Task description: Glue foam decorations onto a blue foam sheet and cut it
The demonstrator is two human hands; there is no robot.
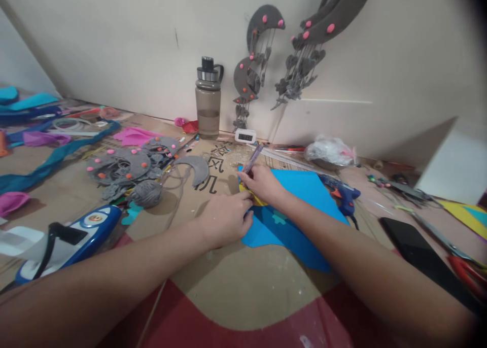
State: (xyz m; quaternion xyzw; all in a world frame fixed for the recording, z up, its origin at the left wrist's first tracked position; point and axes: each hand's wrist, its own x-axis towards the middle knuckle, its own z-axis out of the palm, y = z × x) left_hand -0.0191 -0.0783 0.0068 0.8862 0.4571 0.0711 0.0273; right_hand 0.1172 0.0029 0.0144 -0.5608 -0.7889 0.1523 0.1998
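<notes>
A bright blue sheet lies on the brown cardboard. My right hand is closed on a pen, which leans up and away above the sheet's far left corner. Beneath that hand a yellow piece shows in part. My left hand rests at the sheet's left edge, fingers bent together near the yellow piece; whether they pinch it is hidden. A small teal flower shape lies on the blue sheet between my forearms.
A bottle and small clock stand by the wall. Grey felt moons with yarn lie left, beyond a blue-white tool. At right are a glue gun, black phone and scissors.
</notes>
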